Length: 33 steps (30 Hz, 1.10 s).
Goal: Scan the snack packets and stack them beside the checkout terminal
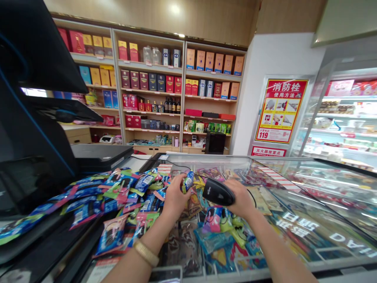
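Pinched in my left hand (pixel 176 195) is a small snack packet (pixel 188 181), blue and green, held upright with part of its printed side showing. My right hand (pixel 240 198) wraps around the handle of a black barcode scanner (pixel 218 192), whose head points left toward that packet, a short gap apart. A heap of blue, pink and green snack packets (pixel 120 184) lies left of my left hand. Below the scanner, a purple-blue packet (pixel 212 219) and some green ones (pixel 234 227) rest on the freezer's glass top (pixel 265 173).
A black checkout monitor (pixel 44 43) and its stand rise at the left, beside a dark flat box (pixel 101 153). The scanner's cable (pixel 176 163) crosses the glass. Wrapped goods show inside the freezer. Shelves of boxed bottles (pixel 153 82) and a red-yellow poster (pixel 279 112) stand behind.
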Tool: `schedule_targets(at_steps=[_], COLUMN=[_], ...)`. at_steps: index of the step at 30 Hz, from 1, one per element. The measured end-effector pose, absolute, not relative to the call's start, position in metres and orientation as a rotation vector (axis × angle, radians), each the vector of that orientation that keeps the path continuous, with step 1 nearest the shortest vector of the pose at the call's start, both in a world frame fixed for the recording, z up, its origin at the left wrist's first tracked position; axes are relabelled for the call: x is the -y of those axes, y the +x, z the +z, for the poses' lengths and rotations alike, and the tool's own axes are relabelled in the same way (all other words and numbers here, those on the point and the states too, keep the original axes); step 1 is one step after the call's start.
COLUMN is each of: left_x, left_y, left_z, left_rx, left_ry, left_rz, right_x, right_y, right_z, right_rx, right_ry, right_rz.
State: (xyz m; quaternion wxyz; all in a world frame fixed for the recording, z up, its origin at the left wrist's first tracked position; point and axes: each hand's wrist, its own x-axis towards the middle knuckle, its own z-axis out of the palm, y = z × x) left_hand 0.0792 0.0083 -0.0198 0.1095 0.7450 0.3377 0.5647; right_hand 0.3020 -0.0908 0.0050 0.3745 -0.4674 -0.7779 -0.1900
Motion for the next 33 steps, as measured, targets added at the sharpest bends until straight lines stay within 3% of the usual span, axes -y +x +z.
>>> schedule_targets(at_steps=[14,22,29,33], left_x=[0.0,0.024,0.045,0.043], left_y=[0.083,0.1,0.106,0.107], left_z=[-0.018,-0.034,-0.032,-0.028], left_rx=[-1.019,-0.919,-0.493,-0.55], left_ry=[2.265,2.438,2.53,2.632], left_rz=[1.533,0.926,0.596,0.759], right_x=[0.091,0.088,0.085,0.085], right_y=[0.304,0.351,0.36,0.361], right_z=[0.006,0.0,-0.006,-0.008], right_rx=[1.953,1.61,1.576,1.597], right_ry=[-1.222,-1.332,-1.388,-1.401], right_rz=[-0.541,-0.692,-0.701,-0.698])
